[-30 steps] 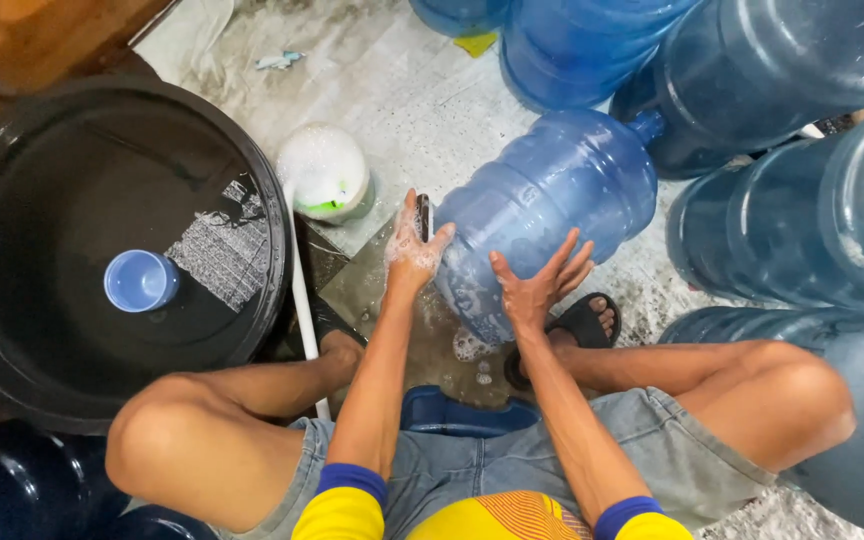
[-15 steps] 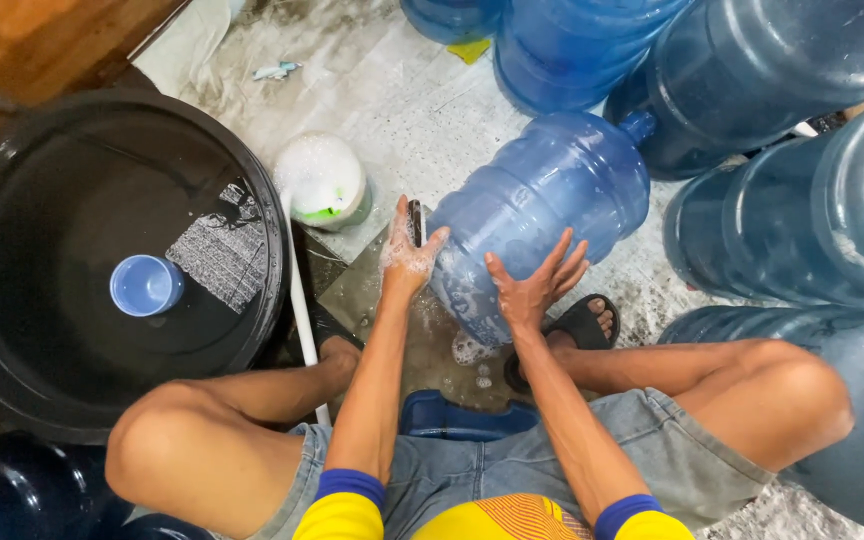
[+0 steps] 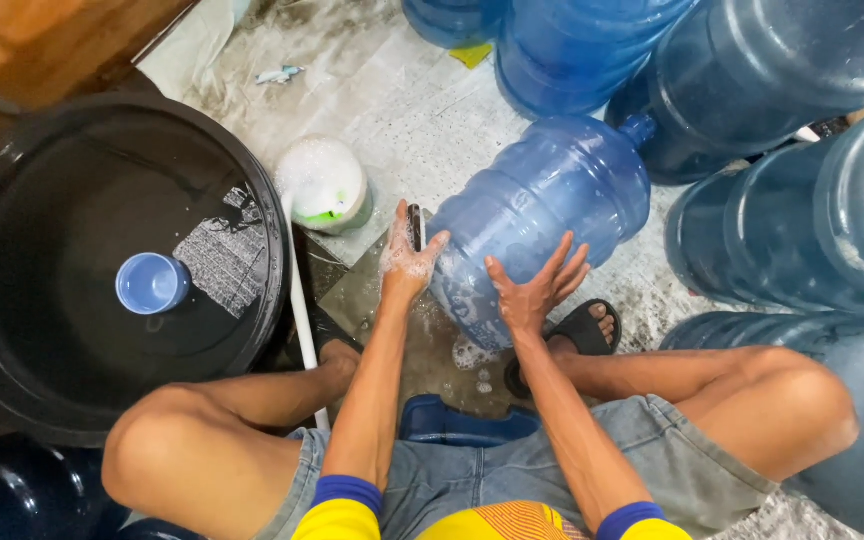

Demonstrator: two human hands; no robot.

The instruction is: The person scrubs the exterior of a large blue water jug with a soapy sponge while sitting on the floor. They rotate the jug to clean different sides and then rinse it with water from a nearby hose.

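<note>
Biggest in my view is the black tub at my left, full of dark water, with a small blue cup floating in it beside a pale patch. At right and along the top, a crowd of large blue water jugs stands packed together. Between these lies one blue jug on its side on the wet tiled floor, neck pointing up and right towards the others, its lower end streaked with suds.

My right hand is spread flat on that lower end, fingers fanned, pressing rather than gripping. My left hand, covered in foam, is against the jug's left flank and closed around a small dark object; I cannot tell what it is.

I sit on a low blue stool, a black sandal just below the jug. A foam-topped bowl sits near the tub's rim.
</note>
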